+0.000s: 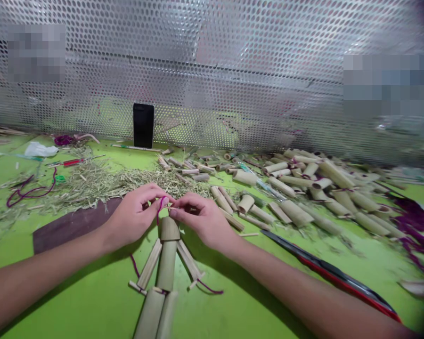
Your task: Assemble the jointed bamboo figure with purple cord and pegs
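The purple string (pixel 159 207) was pinched between the nearly closed fingers of the left hand (pixel 136 214) and right hand (pixel 201 217), right at the top of the bamboo figure (pixel 167 256), which was laid flat on the green table (pixel 92 301). Loose bamboo pieces (pixel 304 188) were piled off to the right.

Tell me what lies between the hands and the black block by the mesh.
Head view: a heap of dry shavings lies on the green table between the black block and the left hand, pinching purple thread, and right hand.
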{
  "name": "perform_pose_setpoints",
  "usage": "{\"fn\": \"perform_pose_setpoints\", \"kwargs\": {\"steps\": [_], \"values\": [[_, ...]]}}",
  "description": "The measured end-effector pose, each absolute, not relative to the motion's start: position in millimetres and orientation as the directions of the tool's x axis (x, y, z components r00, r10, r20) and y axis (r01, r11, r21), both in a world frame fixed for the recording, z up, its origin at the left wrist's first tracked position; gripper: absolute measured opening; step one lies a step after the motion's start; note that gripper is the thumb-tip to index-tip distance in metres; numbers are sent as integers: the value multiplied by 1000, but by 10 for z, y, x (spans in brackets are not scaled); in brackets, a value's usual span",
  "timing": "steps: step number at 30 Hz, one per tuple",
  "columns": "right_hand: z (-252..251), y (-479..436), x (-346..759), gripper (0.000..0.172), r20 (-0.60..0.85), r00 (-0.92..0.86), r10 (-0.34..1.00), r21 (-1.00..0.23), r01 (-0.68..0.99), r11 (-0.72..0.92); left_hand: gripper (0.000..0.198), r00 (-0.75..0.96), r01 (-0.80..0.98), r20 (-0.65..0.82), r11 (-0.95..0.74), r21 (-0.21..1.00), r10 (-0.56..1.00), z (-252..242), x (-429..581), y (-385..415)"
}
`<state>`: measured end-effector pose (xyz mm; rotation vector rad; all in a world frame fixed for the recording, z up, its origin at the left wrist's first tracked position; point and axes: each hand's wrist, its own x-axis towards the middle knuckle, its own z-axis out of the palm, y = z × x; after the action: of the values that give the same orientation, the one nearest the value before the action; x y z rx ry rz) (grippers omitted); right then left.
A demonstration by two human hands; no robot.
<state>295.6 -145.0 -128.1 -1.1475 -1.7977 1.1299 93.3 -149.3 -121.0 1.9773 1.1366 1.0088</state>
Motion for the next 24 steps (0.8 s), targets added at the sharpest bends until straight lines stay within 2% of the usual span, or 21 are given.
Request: {"fn": "perform_pose_setpoints", "kwargs": {"steps": [6,10,14,17,20,24], "values": [[-1240,-1454,2931,11,64,-353,933,-939,295,176,23,287,436,255,-363,823,923,-1156,937,-1501],[-1203,-1472,2915,11,17,-374,927,-954,272,127,23,310,440,291,-408,800,905,-1140,938,-1508],[-1209,-1497,2919,10,77,-375,924,-952,248,180,21,369,401,346,-484,778,862,-1127,919,-1537],[-1221,-1521,2925,8,145,-349,926,-938,250,241,23,329,342,326,-434,834,886,-1095,892,-1546],[-1219,-1550,2923,4,228,-345,911,-903,276,330,27,221,306,187,-250,919,957,-1042,855,-1491],[-1215,-1577,2925,6,340,-379,861,-850,267,454,30,453,382,-104,-88,920,885,-981,787,-1361]]}}
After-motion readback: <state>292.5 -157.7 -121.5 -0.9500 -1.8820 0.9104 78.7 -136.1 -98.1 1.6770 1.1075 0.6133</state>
